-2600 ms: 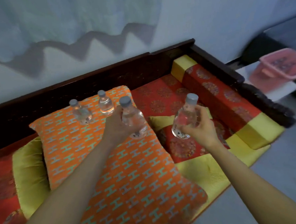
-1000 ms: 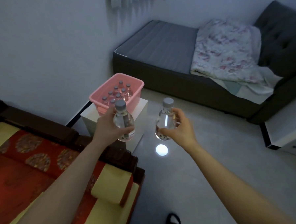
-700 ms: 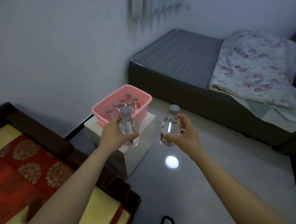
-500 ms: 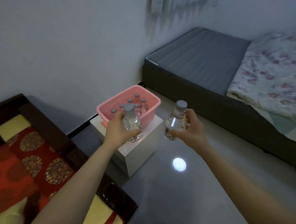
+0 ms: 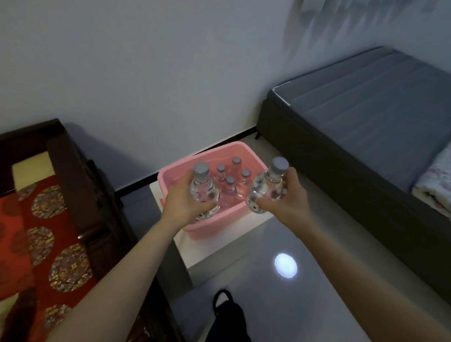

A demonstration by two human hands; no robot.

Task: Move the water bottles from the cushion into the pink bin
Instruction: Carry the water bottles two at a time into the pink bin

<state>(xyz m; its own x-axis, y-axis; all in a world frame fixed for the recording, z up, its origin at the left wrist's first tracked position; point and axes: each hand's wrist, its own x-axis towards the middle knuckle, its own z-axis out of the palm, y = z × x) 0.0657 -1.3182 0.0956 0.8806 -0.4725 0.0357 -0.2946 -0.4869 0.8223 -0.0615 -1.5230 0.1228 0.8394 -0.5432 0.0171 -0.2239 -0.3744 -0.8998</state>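
My left hand [image 5: 180, 203] grips a clear water bottle [image 5: 203, 191] with a grey cap, held upright over the left part of the pink bin [image 5: 222, 224]. My right hand [image 5: 286, 201] grips a second clear water bottle [image 5: 268, 188], tilted slightly, at the bin's right rim. Inside the bin stand several small bottles [image 5: 230, 186] with grey caps. The bin sits on a white stand [image 5: 223, 245]. The cushion is out of view.
A dark wooden bench [image 5: 90, 204] with red patterned padding [image 5: 48, 245] lies at the left. A grey bed [image 5: 373, 116] with a floral blanket [image 5: 444, 175] fills the right. A black slippered foot [image 5: 227, 319] shows on the glossy floor below.
I have turned away from the cushion and walked up to the bin. Both hands have carried their bottles forward and now hold them over the bin.
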